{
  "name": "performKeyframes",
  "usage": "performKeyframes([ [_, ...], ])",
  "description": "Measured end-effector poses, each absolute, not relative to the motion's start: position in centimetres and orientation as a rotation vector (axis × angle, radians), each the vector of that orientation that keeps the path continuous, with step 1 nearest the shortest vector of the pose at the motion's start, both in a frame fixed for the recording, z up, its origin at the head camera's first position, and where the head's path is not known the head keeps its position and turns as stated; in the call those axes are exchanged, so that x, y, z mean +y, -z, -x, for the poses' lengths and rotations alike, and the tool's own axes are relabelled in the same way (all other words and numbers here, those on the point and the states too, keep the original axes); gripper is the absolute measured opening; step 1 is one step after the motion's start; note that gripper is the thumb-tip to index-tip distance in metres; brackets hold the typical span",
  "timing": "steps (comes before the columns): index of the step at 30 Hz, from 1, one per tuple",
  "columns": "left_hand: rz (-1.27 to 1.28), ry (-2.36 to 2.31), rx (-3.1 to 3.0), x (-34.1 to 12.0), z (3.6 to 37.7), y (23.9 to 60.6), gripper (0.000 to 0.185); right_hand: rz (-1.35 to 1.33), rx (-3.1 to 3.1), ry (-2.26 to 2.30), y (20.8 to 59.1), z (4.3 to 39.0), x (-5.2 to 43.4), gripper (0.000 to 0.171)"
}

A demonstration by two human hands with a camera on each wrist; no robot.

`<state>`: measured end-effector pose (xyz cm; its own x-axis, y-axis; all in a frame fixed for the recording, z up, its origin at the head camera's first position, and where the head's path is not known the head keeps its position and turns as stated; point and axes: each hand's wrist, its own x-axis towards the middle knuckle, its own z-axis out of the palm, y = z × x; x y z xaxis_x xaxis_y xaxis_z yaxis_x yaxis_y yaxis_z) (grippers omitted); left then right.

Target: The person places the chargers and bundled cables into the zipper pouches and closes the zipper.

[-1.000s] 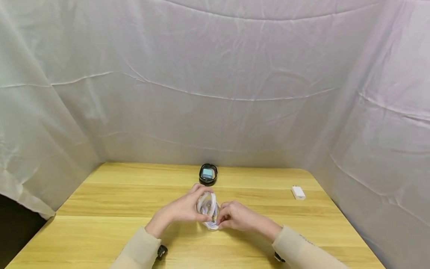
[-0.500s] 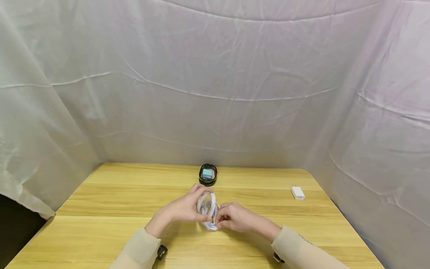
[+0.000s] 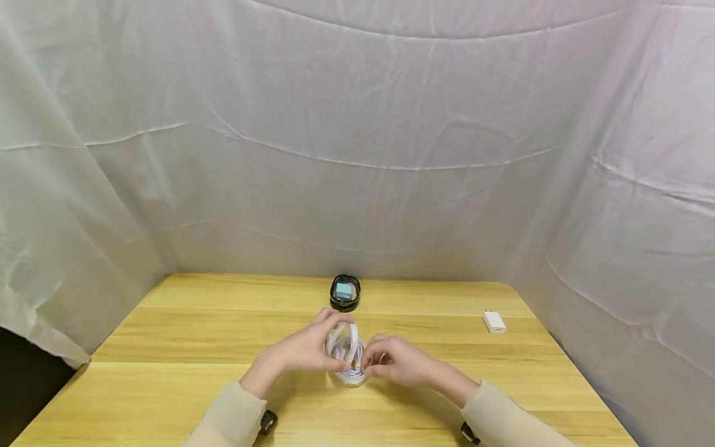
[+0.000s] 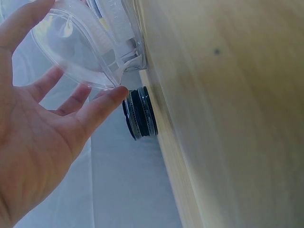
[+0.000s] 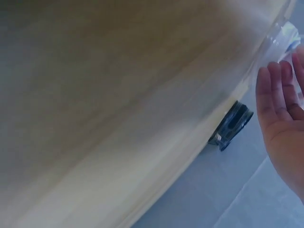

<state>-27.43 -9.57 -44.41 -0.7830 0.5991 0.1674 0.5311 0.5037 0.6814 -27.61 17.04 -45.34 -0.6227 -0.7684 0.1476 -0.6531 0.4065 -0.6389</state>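
Observation:
My left hand grips the raised lid of a round, clear plastic case between thumb and fingers. The lid stands tilted over the lower half, where a white charging cable lies coiled. At the right rim of the case, my right hand has curled fingers, with thumb and forefinger pinching the cable beside a small yellowish connector. In the left wrist view, fingers show through the clear lid. The right wrist view cuts off part of the right hand, and the pinching fingertips are hidden there.
Behind the hands, a round black case with a teal piece inside rests on the wooden table. A white charger plug lies at the right. Grey cloth hangs around the table's back and sides.
My right hand has shifted slightly right and its fingertips have come up a little from the lower rim. The left hand keeps its grip, with the case nearly still.

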Motion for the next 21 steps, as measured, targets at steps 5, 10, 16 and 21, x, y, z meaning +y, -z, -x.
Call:
performKeyframes([
  [5, -0.981, -1.146, 2.646, -9.5, 27.5, 44.5, 0.085, 1.245, 2.516, 1.192, 44.9, 27.7, 18.3, 0.013],
  [10, -0.985, -1.151, 2.646, -9.5, 27.6, 44.6, 0.084, 1.255, 2.62, 1.333, 44.4, 28.1, 20.1, 0.018],
  [16, -0.99, -1.159, 2.637, -9.5, 27.6, 44.8, 0.082, 1.218, 2.774, 1.487, 44.1, 28.7, 22.9, 0.026],
  [21, -0.994, -1.155, 2.638, -9.5, 27.6, 44.8, 0.082, 1.134, 2.893, 1.57, 44.3, 29.6, 25.8, 0.032],
])
